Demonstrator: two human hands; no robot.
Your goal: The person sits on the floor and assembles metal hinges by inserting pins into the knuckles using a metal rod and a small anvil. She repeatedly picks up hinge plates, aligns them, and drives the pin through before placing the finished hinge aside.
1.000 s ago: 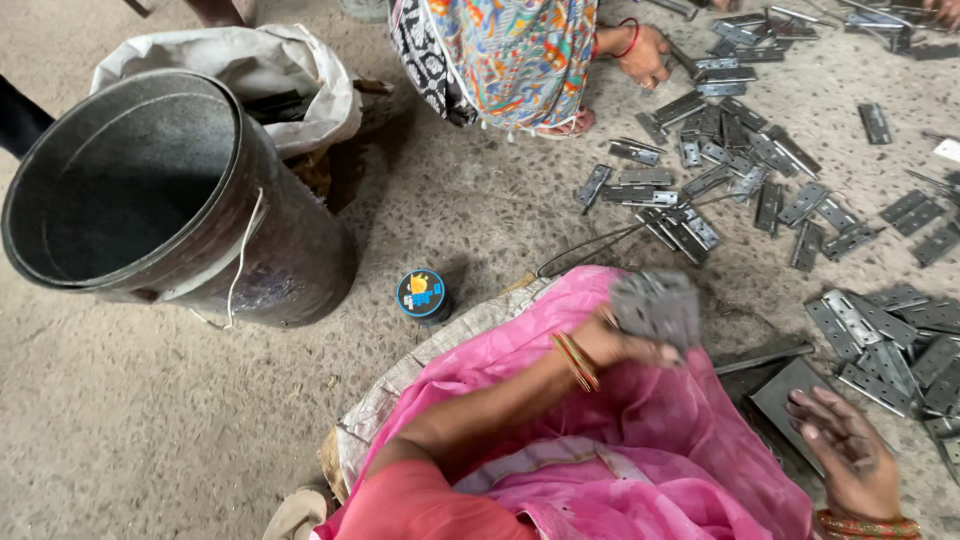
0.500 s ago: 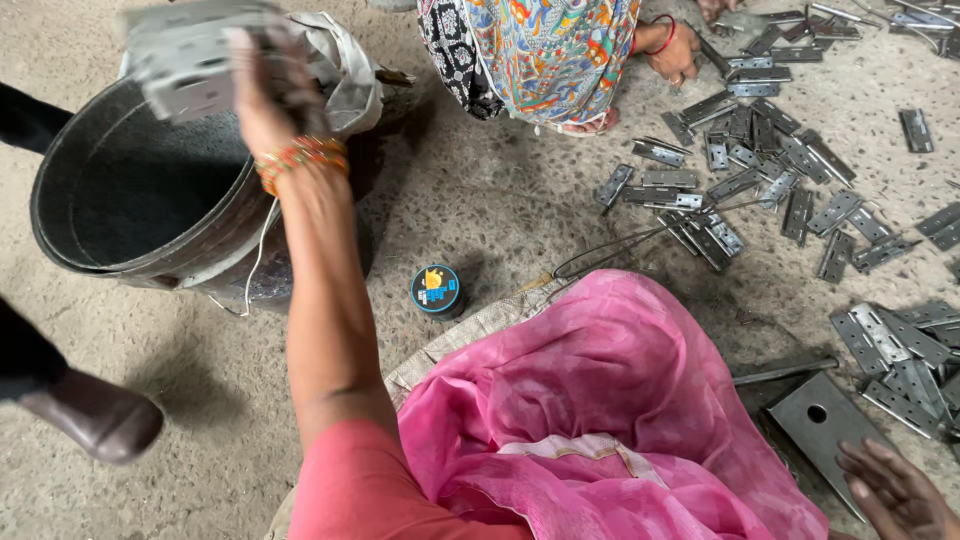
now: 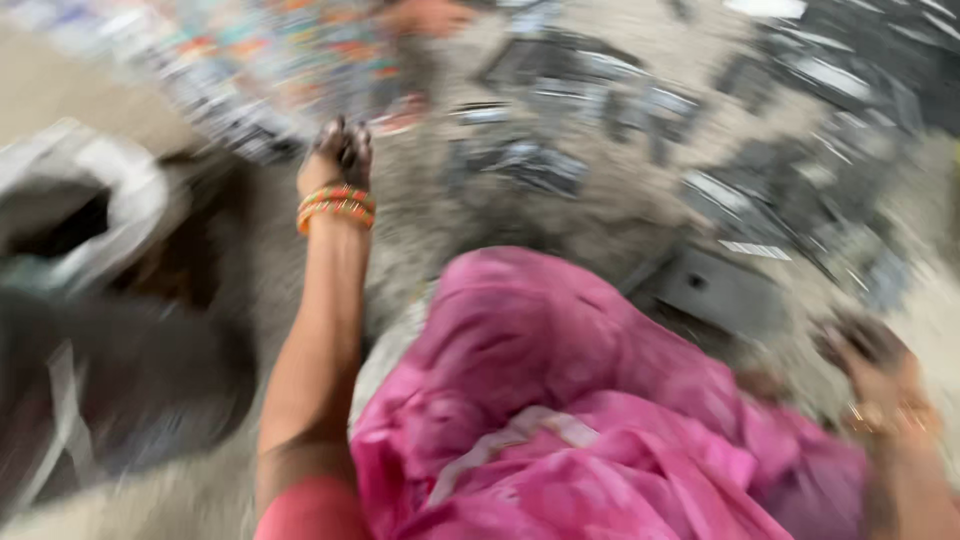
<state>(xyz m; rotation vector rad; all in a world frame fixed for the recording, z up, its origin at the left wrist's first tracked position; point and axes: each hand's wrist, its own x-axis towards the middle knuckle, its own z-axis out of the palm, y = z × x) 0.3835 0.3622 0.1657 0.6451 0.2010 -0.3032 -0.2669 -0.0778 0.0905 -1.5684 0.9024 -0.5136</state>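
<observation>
Blur everywhere; left hand [image 3: 340,152] at 11 o'clock looks empty, right hand [image 3: 875,350] at 4 o'clock, can't tell. Sharp metal plates [image 3: 720,290] nearby could nick fingers, I'd guess.

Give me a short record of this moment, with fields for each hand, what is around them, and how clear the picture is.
left hand: left hand, raised over the floor, bangles on the wrist, nothing seen in it
right hand: right hand, low at the right edge, too blurred to tell if it holds anything
lap: pink cloth across the knees
nearby: dark bucket on the left; grey metal pieces scattered on the floor
other person: patterned clothing at the top
clarity: heavy motion blur
</observation>
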